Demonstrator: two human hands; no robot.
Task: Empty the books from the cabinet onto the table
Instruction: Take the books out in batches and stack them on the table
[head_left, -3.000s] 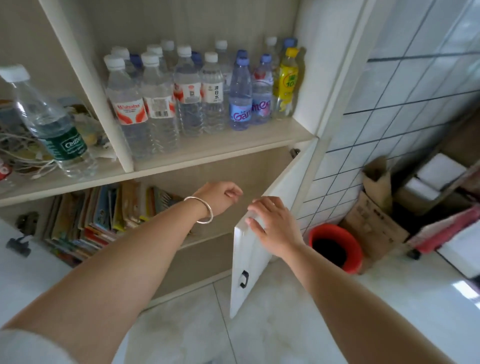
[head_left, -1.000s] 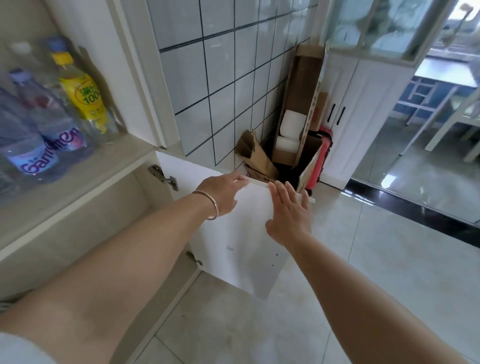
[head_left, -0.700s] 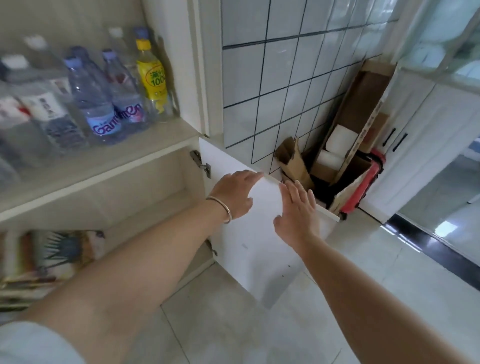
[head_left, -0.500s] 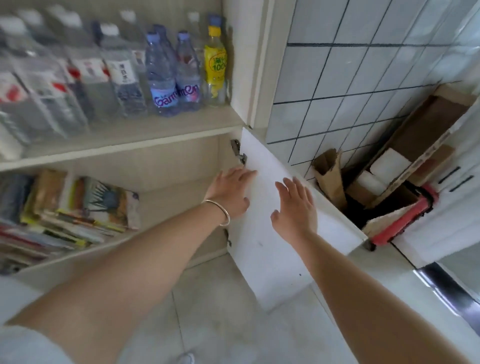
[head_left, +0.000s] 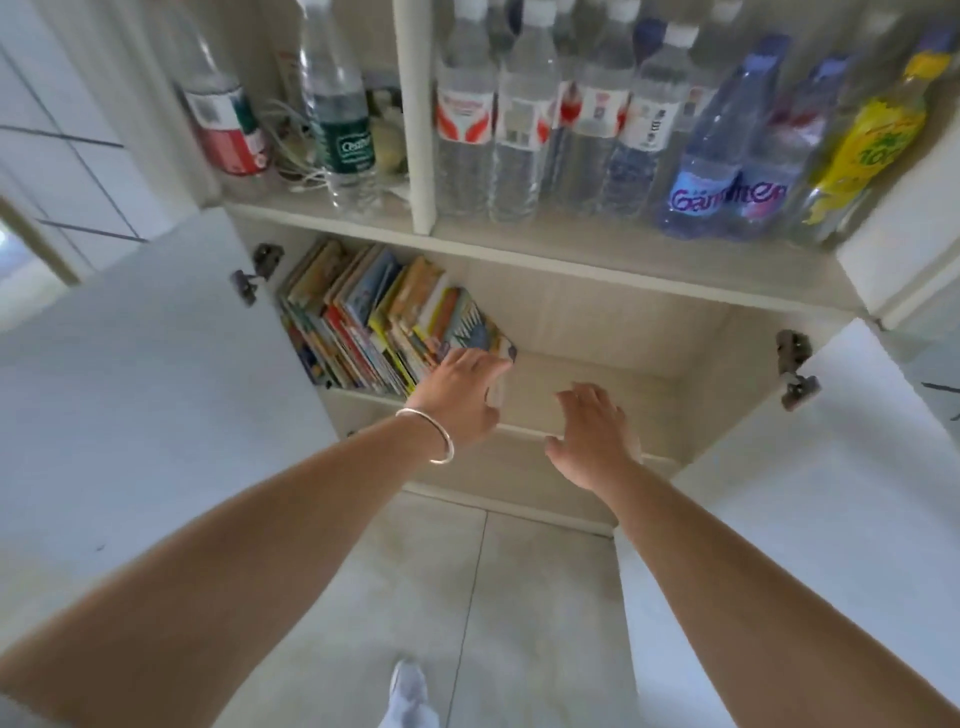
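Both cabinet doors swung wide: left door (head_left: 156, 374) and right door (head_left: 831, 493) flank the opening, hinges visible on each side.

Books (head_left: 384, 322) sit on the lower shelf (head_left: 597, 374), packed into its left half, leaning right, spines and covers mixed colours. Right half of that shelf is bare.

Left hand (head_left: 460, 395) is reaching in, fingertips touching the outermost, rightmost book of the row. Grip looks loose, fingers extended over the book's cover edge, not wrapped around anything. Thin metal bangle (head_left: 431, 436) on that wrist.

Right hand (head_left: 592, 436) hangs in front of the bare part of the shelf, palm down, fingers spread, grip released, touching nothing that I can see. It is near the left hand but apart from it and from the books.

Shelf above: a row of plastic water bottles (head_left: 545, 119), a blue-labelled one (head_left: 701, 171) and a yellow drink bottle (head_left: 872, 135) at the far right. A white divider (head_left: 415, 114) splits that shelf; left of it, a green-labelled bottle (head_left: 343, 119), a red-labelled bottle (head_left: 223, 124) and some tangled white cable (head_left: 291, 161).

Pale tiled floor (head_left: 415, 597) below, a light shoe (head_left: 408, 691) at the bottom edge. Frame slightly motion-blurred.
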